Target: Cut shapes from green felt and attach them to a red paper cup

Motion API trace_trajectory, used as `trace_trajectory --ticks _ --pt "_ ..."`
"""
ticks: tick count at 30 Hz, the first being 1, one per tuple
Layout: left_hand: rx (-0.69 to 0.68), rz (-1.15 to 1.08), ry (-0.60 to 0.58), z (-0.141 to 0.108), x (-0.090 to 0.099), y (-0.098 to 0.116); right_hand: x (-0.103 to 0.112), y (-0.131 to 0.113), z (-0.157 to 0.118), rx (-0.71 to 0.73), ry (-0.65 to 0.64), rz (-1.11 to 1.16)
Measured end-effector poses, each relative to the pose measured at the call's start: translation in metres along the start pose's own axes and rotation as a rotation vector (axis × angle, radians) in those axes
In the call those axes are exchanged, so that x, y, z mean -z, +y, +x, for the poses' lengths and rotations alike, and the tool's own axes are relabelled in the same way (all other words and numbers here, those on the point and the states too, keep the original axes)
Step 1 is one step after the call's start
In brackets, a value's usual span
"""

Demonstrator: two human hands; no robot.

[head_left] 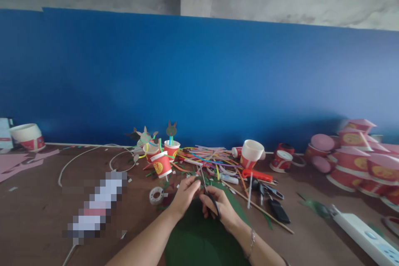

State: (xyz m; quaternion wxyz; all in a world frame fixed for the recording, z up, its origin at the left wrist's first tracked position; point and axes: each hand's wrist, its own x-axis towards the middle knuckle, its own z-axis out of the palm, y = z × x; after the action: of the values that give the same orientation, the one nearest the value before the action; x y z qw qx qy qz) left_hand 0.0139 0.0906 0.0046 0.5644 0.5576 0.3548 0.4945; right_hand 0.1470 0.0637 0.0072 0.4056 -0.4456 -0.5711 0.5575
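My right hand (218,205) has its fingers through the black loops of a pair of scissors (209,191), whose thin blades point up and away from me. My left hand (185,195) is right beside the blades, with its fingertips pinched together on the upper edge of a dark green card sheet (199,237). The sheet lies under both hands and reaches towards me past the bottom of the view. Its cut edge runs close to the blades. A roll of clear tape (156,195) lies just left of my left hand.
Paper cups with craft figures (163,162), a heap of coloured straws (208,158), a red utility knife (257,175), a wooden skewer (258,207) and keys (277,210) crowd the brown tabletop (40,216). Stacked red cups (352,166) and a white power strip (364,232) stand at right.
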Motion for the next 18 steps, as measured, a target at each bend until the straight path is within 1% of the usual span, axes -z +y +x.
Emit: trace_trajectory --ticks 7,11,18 --pt "-0.021 0.061 0.013 -0.0014 -0.0010 0.0047 0.0008 0.0014 0.0006 0.009 -0.012 -0.012" --pt "-0.039 0.087 0.012 -0.0006 0.0001 0.0019 0.0004 0.0002 -0.0001 0.013 -0.016 -0.008" --pt "-0.001 0.076 0.020 0.0012 0.0019 -0.0043 -0.0002 -0.0007 -0.0002 0.000 -0.008 -0.003"
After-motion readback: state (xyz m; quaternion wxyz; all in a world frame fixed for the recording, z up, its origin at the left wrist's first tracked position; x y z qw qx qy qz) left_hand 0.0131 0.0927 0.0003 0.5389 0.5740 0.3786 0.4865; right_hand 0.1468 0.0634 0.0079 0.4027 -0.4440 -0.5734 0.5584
